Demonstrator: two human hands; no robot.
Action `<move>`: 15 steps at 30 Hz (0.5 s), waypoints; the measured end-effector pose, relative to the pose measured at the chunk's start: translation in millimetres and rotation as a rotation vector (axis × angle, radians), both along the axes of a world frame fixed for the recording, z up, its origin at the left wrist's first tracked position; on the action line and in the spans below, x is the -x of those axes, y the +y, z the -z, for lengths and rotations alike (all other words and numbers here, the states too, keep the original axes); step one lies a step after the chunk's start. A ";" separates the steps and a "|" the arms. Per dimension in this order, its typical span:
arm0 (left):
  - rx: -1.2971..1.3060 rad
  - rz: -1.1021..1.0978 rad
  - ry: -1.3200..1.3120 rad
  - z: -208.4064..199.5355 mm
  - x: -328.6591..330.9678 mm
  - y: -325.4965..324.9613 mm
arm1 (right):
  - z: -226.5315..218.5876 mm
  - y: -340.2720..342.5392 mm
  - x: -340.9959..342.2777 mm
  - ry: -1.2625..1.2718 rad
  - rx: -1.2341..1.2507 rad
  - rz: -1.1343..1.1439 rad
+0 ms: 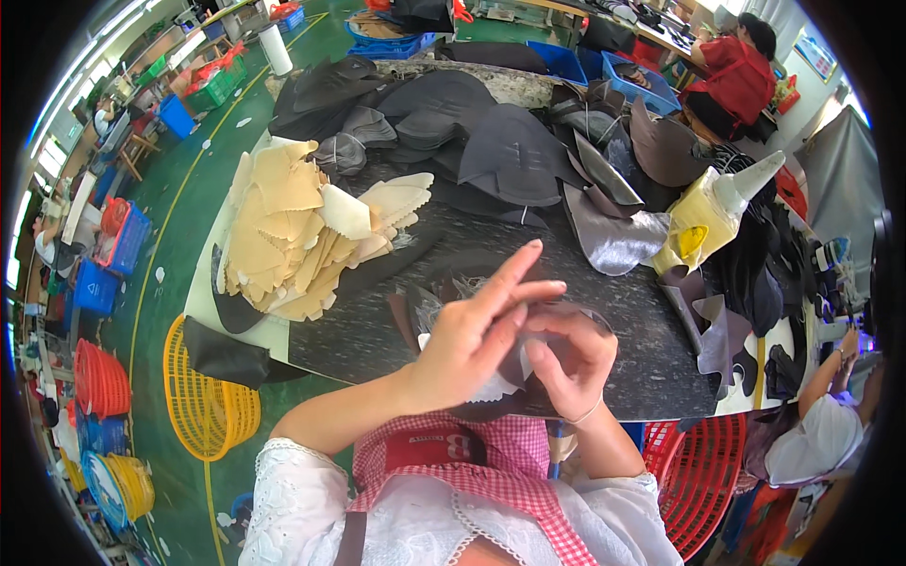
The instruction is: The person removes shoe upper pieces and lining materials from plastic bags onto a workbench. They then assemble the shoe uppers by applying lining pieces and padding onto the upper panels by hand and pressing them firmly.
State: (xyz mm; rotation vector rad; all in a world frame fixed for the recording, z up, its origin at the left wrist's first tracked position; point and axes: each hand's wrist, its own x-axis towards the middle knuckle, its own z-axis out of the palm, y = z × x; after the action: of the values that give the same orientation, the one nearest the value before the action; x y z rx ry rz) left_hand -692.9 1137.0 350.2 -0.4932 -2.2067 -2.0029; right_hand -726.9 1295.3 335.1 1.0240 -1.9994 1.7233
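Over the near edge of the dark work board point(642, 354), my left hand point(472, 330) has its fingers stretched out and apart, reaching across toward the right one. My right hand point(578, 358) is curled, thumb toward fingers, on a thin dark brown leather piece point(574, 309) whose edge shows above the knuckles. A pale serrated piece point(497, 388) shows below and between the hands, partly covered by them. Left of the hands lies a heap of beige zigzag-edged pieces point(274, 212). Beyond them rest stacks of black leather pieces point(514, 156).
A yellowish squeeze bottle point(703, 222) with a white nozzle lies tilted among dark pieces at right. A yellow basket point(212, 406) stands at the left, a red basket point(703, 481) below the right edge. A person in red point(736, 71) sits far right; another person's white sleeve point(816, 443) is nearer.
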 end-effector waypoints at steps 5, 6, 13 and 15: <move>0.147 -0.138 0.143 5.1 8.8 -13.5 | 5.1 10.7 -1.9 -0.347 0.196 0.085; 0.142 -0.140 0.093 6.1 14.2 -22.1 | -4.3 14.7 -1.6 -0.512 0.303 0.065; 0.056 0.067 -0.017 -6.9 18.4 -5.7 | -24.0 8.9 2.0 -0.149 -0.286 0.088; 0.246 -0.161 0.378 -2.2 28.7 2.8 | -25.9 3.4 -1.5 -0.146 -0.292 0.099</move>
State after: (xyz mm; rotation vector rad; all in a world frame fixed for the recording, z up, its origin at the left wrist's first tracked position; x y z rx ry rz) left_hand -721.6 1139.8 352.4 -0.6376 -2.1780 -1.4293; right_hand -725.3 1298.6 361.1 0.8876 -2.4051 1.5249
